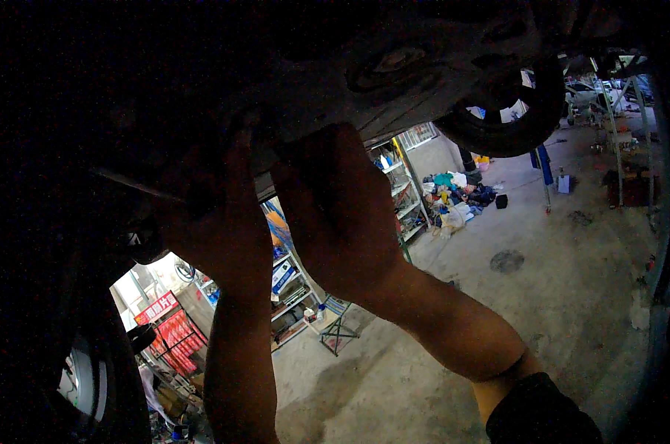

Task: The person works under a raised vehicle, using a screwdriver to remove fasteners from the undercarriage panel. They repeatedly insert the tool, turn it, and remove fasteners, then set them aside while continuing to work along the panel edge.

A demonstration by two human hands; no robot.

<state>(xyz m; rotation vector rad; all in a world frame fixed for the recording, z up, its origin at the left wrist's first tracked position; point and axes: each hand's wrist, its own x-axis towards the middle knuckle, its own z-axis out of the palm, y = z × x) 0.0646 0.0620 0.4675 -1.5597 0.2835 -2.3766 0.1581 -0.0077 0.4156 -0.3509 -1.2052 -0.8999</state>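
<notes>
In the head view, I see the dark underside (pixel 423 85) of a raised vehicle filling the top of the frame. This seems to be why both arms reach upward: what they work on is overhead, at the upper centre. The left hand (pixel 220 229) and the right hand (pixel 342 214) are near each other, with a narrow bright gap between their wrists. Their fingers go into deep shadow, so I cannot tell if they are clamped on something. Near the left hand lies a thin, straight rod (pixel 136 184), dull and probably metal; I cannot tell if it is touched.

The underside looks broad and grimy, with a rounded recess. At the upper right hangs a round black tyre (pixel 490 142). Below spreads the stained grey floor (pixel 438 296), seemingly concrete, with a folding stool (pixel 338 323) and a crumpled heap of cloth (pixel 453 200).
</notes>
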